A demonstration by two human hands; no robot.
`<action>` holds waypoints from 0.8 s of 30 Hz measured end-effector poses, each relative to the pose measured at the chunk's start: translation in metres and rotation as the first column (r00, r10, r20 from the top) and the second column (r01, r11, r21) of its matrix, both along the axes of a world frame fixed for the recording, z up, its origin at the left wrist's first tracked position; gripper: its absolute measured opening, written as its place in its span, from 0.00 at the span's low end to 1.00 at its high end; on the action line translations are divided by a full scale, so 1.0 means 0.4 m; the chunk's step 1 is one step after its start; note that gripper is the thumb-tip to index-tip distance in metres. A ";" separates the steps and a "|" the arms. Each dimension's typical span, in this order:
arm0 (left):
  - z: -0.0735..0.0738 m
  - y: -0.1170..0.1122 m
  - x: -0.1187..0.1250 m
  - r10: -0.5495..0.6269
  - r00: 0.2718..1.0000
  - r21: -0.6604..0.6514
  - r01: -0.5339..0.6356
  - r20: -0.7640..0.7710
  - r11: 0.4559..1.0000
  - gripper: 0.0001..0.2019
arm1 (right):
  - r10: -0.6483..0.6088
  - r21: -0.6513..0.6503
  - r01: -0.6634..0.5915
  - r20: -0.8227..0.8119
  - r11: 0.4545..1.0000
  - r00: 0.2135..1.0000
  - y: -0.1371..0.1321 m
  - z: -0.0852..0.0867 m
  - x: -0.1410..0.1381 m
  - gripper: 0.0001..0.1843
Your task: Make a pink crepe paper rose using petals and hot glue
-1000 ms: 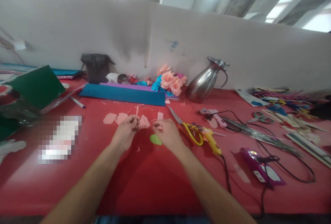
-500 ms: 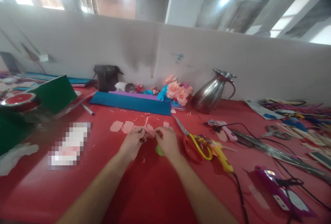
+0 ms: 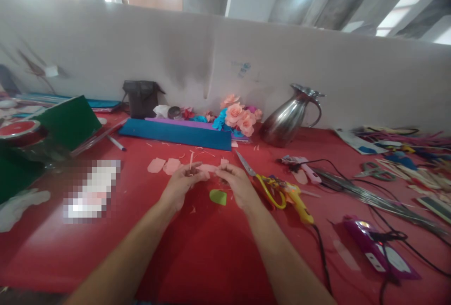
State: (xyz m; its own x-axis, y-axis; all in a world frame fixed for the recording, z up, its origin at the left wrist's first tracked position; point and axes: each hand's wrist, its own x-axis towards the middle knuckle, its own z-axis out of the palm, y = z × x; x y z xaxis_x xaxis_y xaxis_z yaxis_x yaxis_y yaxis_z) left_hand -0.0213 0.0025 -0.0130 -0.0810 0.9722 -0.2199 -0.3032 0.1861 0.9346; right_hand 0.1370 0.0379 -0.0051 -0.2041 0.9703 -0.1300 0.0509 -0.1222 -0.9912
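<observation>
Above the red table (image 3: pixel 211 258), left hand (image 3: pixel 179 183) and right hand (image 3: pixel 238 183) pinch a pink paper strip (image 3: pixel 208 168) lying crosswise between them.

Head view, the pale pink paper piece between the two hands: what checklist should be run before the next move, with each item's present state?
1. Grip: the pale pink paper piece is pinched by the left hand and the right hand: ok.
2. Piece lifted off the red tabletop: cannot tell.
3. The green leaf-shaped paper cutout lies uncovered between the wrists: ok.
4. The yellow-handled scissors lie untouched, just right of the right hand: ok.
5. The yellow glue gun lies apart from both hands: ok; whether it is hot: cannot tell.
6. The spare pink petal cutouts lie flat beyond the left hand: ok.
</observation>
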 end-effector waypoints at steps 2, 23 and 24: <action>0.003 0.000 0.000 -0.021 1.000 0.010 0.021 0.000 1.000 0.19 | 0.015 -0.011 -0.016 -0.014 1.000 1.000 -0.004 0.003 -0.004 0.07; 0.024 -0.009 -0.009 0.052 0.991 -0.015 -0.054 -0.123 0.998 0.10 | -0.071 0.295 -0.140 0.604 0.945 0.793 -0.045 0.062 0.111 0.08; 0.023 -0.010 -0.012 0.055 0.991 -0.017 -0.058 -0.118 0.998 0.10 | -0.169 0.349 -0.098 0.658 0.932 0.733 -0.053 0.067 0.150 0.08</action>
State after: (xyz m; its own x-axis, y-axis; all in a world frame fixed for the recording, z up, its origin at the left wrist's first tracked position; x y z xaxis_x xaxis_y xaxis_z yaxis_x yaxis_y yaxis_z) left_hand -0.0260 -0.0014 -0.0039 -0.1624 0.9606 -0.2257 -0.2017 0.1916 0.9605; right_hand 0.1968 0.0166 0.0218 -0.1576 0.9805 0.1177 0.7160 0.1956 -0.6701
